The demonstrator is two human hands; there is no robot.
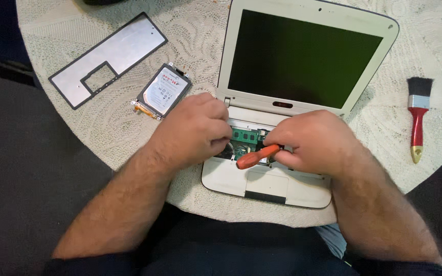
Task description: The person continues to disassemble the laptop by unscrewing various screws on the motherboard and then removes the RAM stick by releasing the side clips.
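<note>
Round tabletop (129, 133) under a cream lace-patterned cloth, dark floor around it. On the cloth, upper left: flat grey metal plate (109, 59) with black edging and a rectangular cut-out. Just beside it, hard drive (163, 92) with a white label bearing red and black print, lying tilted. Far right, well apart: paintbrush (417, 117) with black bristles and red handle. Centre: small white laptop (303, 66), screen dark, keyboard removed, green circuit board (245, 135) exposed. Left hand (193, 130) curled, fingers down in the opening beside the board; grip cannot be told. Right hand (315, 140) fingers closed around an orange-handled screwdriver (257, 156), held over the opening.
</note>
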